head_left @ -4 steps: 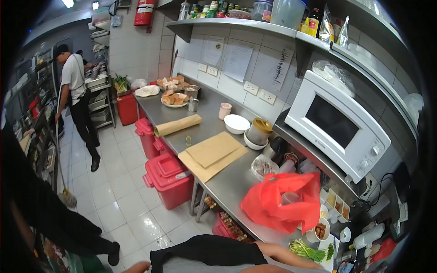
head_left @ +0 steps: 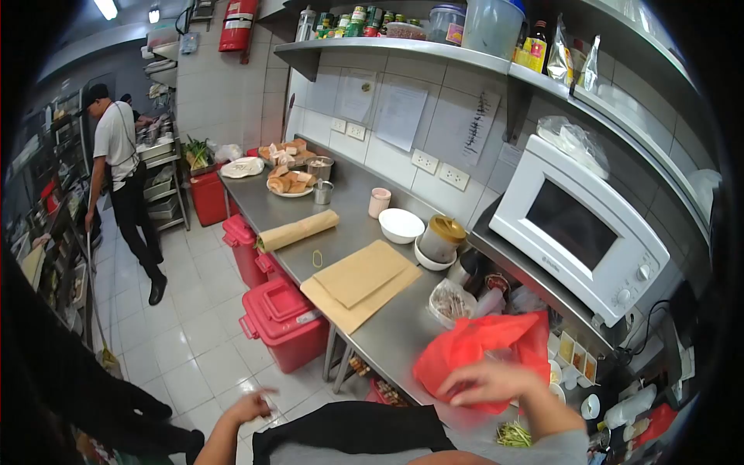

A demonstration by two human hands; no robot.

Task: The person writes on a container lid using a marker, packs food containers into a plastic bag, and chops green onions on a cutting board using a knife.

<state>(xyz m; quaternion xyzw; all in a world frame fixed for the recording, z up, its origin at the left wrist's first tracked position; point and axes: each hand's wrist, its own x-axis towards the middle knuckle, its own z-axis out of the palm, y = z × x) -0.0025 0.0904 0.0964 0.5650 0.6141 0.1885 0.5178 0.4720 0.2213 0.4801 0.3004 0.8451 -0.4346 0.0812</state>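
Prob. R hand (head_left: 496, 380) over bag (head_left: 492, 333)

No wording is legible. Marks too small or blurred to make out stand low on the microwave's (head_left: 577, 225) front, on the wall sheets (head_left: 402, 115), on the fire extinguisher's (head_left: 238, 26) label, on the shelf cans (head_left: 356, 22), and on the labels of a tub (head_left: 447, 24) and a dark bottle (head_left: 533, 52).

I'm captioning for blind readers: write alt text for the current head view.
The wearer's bare right hand is on or just above a thin, crumpled red bag on a grey metal counter; the left hand is over white floor tiles. Flat, rectangular brown papers and a brown paper roll lie farther along.
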